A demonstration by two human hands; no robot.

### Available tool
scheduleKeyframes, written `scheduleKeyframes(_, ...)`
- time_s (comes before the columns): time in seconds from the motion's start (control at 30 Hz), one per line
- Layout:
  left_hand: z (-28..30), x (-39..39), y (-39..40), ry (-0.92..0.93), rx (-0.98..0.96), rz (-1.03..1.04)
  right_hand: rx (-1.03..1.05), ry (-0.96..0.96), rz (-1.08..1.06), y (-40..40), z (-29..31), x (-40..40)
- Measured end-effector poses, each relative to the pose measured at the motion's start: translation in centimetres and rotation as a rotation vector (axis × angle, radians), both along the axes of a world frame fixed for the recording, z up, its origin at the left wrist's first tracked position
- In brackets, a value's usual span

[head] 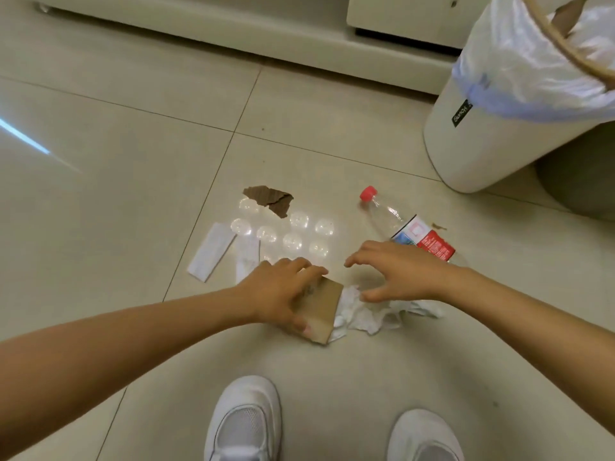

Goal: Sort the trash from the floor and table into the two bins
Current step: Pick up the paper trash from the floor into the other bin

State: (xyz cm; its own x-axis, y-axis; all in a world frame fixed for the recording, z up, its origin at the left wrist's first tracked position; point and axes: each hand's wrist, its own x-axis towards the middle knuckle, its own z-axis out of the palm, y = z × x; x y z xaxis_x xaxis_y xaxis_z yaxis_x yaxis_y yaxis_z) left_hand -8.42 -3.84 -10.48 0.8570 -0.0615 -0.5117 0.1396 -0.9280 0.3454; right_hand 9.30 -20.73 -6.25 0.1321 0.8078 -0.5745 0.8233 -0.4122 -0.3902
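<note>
Mostly, the floor pile is still waiting: going left to right, two white paper strips are lying at about ten o'clock of the left hand, and a clear bubbled plastic sheet is spreading at its twelve o'clock, with a torn brown cardboard scrap sitting on the sheet's far edge. The left hand is curling fingers and thumb round a tan cardboard piece, gripping it low over the tiles. Just beside that, at three o'clock, crumpled white tissue is lying on the floor, and the right hand is hovering over it, fingers spread and bent, holding nothing yet. A clear plastic bottle with a red cap is lying at the right hand's twelve o'clock, partly hidden by it. At one o'clock of the whole pile, a lined white bin is standing, with brown cardboard showing inside, so some sorting looks done. A second bin is not clearly showing; the table is out of view.
</note>
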Motion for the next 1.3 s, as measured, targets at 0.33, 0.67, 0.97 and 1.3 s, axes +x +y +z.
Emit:
scheduleKeyframes(0.33,-3.4,-1.0,-1.6,-0.087,0.057,0.149,-0.088,-0.204,-0.038,-1.7,-1.7,-2.3)
scheduleKeyframes(0.67,-0.3,-1.0,1.4,-0.123,-0.259,0.497,-0.403,-0.262,-0.301,-3.2,-3.7,-3.2)
scheduleKeyframes(0.97,0.6,-0.5,3.1,-0.156,-0.381,0.643,-0.062,-0.112,-0.346,-4.2,-6.3,-7.3)
scheduleKeyframes(1.3,1.0,-0.5,4.0,-0.187,-0.44,0.694,0.147,0.049,-0.539,-3.3,-3.7,-4.2)
